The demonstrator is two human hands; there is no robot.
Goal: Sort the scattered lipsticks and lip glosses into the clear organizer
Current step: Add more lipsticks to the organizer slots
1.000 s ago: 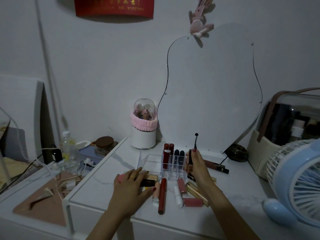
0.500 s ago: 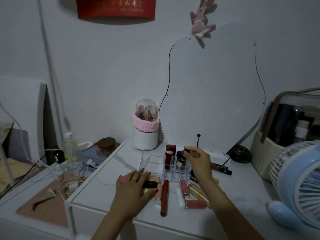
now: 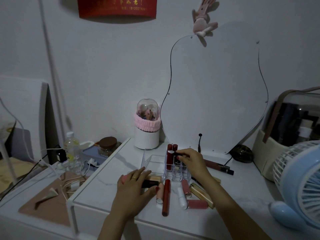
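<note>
A: What does the right hand (image 3: 192, 161) do relative to the clear organizer (image 3: 173, 168)?

B: It sits over the organizer's rear slots, fingers pinching a dark tube (image 3: 179, 153) by its end. A second ago it was at the organizer's right edge beside the thin black stalk; it has since travelled leftward across the top, toward the upright red lipsticks (image 3: 172, 150) in the far-left slots.

A: And the left hand (image 3: 136, 186)?

B: Unchanged: it rests just in front of the organizer, fingers laid over a black-and-gold lipstick (image 3: 152, 181); whether they grip it cannot be told.

A: What follows for the task?

B: Judged from this, one tube is about to be slotted. Several remain loose on the desk (image 3: 233, 196) in front of the organizer: a long red lip gloss (image 3: 165, 196), a white tube (image 3: 182, 198), pink ones. Sorting looks early.
</note>
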